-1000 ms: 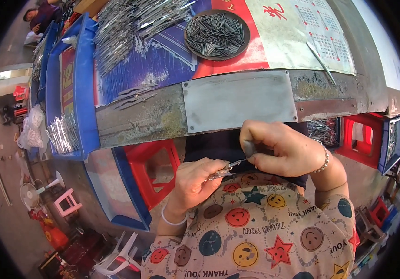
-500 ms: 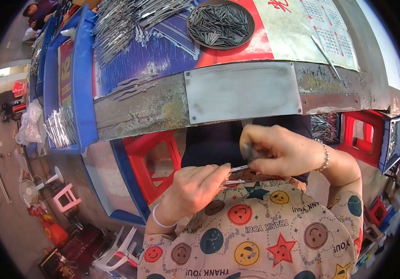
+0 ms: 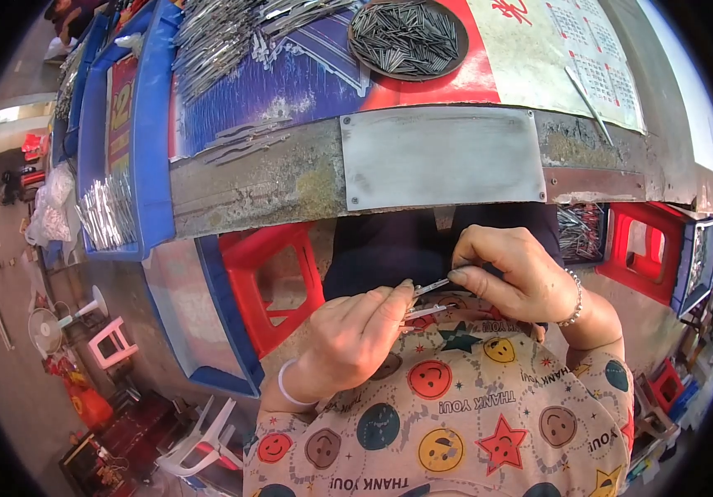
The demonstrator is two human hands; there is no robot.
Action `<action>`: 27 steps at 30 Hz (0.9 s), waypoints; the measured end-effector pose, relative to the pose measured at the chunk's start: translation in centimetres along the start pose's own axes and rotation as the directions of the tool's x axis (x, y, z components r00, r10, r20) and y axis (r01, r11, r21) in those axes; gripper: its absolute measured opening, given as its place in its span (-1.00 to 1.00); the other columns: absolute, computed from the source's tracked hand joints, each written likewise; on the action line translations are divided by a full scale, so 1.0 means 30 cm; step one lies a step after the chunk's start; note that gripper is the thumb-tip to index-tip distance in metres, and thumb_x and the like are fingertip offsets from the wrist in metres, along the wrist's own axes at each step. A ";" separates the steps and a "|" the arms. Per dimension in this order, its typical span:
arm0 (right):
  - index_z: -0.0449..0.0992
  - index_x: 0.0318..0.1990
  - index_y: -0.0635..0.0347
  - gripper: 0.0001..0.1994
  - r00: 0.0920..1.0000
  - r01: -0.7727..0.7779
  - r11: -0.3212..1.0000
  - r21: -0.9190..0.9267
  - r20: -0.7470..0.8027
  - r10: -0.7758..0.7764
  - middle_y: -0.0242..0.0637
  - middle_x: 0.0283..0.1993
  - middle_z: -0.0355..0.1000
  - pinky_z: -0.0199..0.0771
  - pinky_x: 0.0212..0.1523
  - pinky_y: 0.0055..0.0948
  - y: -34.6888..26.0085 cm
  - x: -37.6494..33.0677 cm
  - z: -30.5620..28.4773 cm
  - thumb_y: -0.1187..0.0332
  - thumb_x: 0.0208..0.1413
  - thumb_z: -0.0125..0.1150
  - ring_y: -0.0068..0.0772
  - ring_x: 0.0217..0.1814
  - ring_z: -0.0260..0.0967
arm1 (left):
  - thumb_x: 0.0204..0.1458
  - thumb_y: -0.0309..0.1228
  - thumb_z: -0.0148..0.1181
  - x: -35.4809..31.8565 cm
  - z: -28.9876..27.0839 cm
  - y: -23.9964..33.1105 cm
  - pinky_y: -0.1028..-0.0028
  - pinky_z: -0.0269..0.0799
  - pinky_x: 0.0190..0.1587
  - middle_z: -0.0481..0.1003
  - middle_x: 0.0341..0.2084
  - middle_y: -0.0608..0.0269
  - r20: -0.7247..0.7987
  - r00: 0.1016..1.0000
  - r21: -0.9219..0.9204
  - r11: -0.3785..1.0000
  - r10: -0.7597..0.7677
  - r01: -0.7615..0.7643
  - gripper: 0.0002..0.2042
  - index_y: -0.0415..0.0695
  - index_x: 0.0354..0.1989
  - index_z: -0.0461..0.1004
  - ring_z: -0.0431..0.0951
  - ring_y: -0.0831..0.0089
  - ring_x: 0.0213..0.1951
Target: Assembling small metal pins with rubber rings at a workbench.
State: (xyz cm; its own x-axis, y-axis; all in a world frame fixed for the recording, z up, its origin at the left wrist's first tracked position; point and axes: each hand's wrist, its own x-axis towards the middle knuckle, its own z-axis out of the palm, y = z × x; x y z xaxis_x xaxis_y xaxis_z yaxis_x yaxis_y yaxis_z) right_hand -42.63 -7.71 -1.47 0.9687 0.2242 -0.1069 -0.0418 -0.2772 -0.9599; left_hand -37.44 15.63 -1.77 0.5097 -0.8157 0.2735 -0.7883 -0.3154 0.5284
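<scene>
The left hand (image 3: 352, 340), fingers folded closed against the thumb, grips slim silvery metal pieces (image 3: 432, 287) that jut out toward the right hand (image 3: 512, 273). The right hand is half-curled, thumb tip at the upper piece's far end; whether it pinches it, I cannot tell. Beyond both hands lies a flat grey rectangular metal plate (image 3: 443, 159).

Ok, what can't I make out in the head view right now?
Head view, all:
Metal pieces: held ends hidden by the left hand.
Right hand: its curl hides the palm; contact with the pieces too small to tell.
Metal strip pile: cut off by top edge.
</scene>
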 end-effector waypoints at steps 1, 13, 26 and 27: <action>0.39 -0.37 0.29 -0.88 1.000 -0.002 1.000 0.000 0.000 0.002 -0.21 -0.52 0.34 0.30 -0.49 -0.39 0.002 0.001 0.001 0.43 0.08 0.17 -0.24 -0.53 0.33 | -0.20 -0.58 0.31 0.000 0.004 -0.004 0.48 0.36 -0.58 0.52 -0.52 0.17 0.000 1.000 -0.002 1.000 0.000 0.000 -0.72 -0.27 -0.23 0.49 0.51 0.36 -0.58; 0.38 -0.38 0.29 -0.87 0.999 0.028 1.000 0.000 -0.028 -0.028 -0.20 -0.52 0.31 0.28 -0.50 -0.40 0.011 -0.010 0.025 0.43 0.09 0.17 -0.22 -0.52 0.32 | -0.20 -0.53 0.19 -0.014 0.026 -0.003 0.56 0.28 -0.62 0.45 -0.51 0.24 -0.020 0.995 0.099 0.991 0.094 -0.091 -0.67 -0.33 -0.17 0.47 0.43 0.54 -0.63; 0.38 -0.33 0.30 -0.82 0.995 -0.104 0.988 0.112 0.010 0.103 -0.19 -0.54 0.33 0.30 -0.49 -0.43 0.029 0.005 0.022 0.35 0.13 0.17 -0.35 -0.54 0.31 | -0.19 -0.56 0.31 0.012 0.006 0.002 0.50 0.34 -0.62 0.49 -0.56 0.22 0.022 1.000 0.058 0.998 -0.003 0.001 -0.73 -0.26 -0.25 0.49 0.49 0.40 -0.61; 0.39 -0.31 0.31 -0.81 0.995 -0.103 0.986 0.131 -0.001 0.105 -0.22 -0.55 0.33 0.30 -0.49 -0.47 0.036 0.008 0.022 0.34 0.15 0.16 -0.47 -0.55 0.29 | -0.20 -0.56 0.31 0.017 0.005 -0.001 0.49 0.34 -0.62 0.48 -0.56 0.22 0.025 1.000 0.025 1.000 -0.018 0.017 -0.73 -0.26 -0.25 0.49 0.49 0.38 -0.62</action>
State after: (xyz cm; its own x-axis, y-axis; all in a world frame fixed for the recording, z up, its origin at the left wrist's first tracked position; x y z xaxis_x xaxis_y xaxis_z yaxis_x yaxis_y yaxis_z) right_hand -42.61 -7.33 -2.71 0.9593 0.1928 -0.2064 -0.1736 -0.1736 -0.9694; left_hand -37.20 15.15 -1.76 0.5150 -0.8219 0.2436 -0.7875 -0.3414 0.5131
